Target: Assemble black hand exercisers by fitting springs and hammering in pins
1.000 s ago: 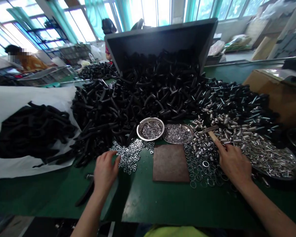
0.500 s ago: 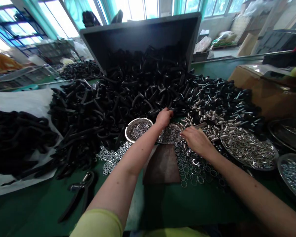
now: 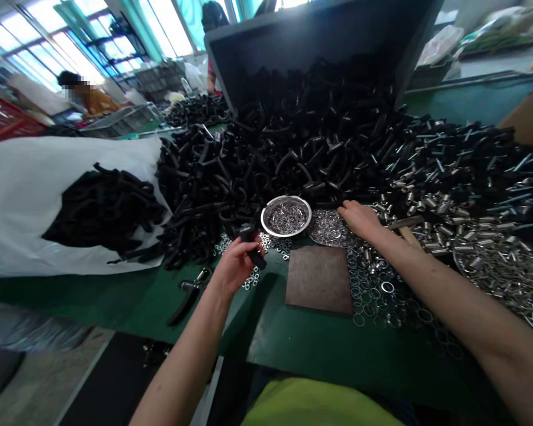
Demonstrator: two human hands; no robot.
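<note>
Black plastic is filling the left hand (image 3: 236, 263), whose fingers are closing around one curved handle piece (image 3: 251, 244) just left of the small steel bowl (image 3: 286, 215). The right hand (image 3: 360, 218) is resting, fingers loosely spread, on the flat dish of washers (image 3: 327, 228) right of that bowl. Behind the bowl, the huge heap of handles (image 3: 293, 142) is waiting unprocessed, so most work seems left.

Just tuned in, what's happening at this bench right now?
A person sits at a green table heaped with black curved handles. The left hand grips one black handle piece above loose nuts. The right hand rests on a flat dish of washers, beside a steel bowl. A brown plate lies between the arms.
</note>
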